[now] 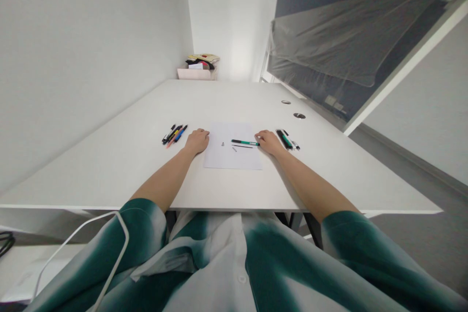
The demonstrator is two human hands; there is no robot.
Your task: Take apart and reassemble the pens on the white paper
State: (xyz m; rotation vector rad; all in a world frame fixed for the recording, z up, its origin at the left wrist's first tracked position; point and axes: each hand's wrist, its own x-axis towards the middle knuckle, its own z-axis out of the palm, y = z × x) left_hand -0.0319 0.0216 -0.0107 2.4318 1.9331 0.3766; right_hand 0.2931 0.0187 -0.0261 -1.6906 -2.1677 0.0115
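Observation:
A sheet of white paper (234,161) lies on the table between my hands. On it are a green and black pen barrel (244,142), a thin dark pen refill (242,146), a small spring (234,149) and a tiny metallic pen tip (223,144). My left hand (198,140) rests palm down at the paper's left edge, fingers loosely bent, holding nothing visible. At the right edge my right hand (268,141) rests with its fingers slightly apart. The barrel's right end lies close to its thumb; I cannot tell whether they touch.
Several pens and markers (174,135) lie left of my left hand. Several more pens (287,140) lie just right of my right hand. A pink box (193,74) holding items stands at the far end. Two round fittings (299,116) sit in the white table (226,102).

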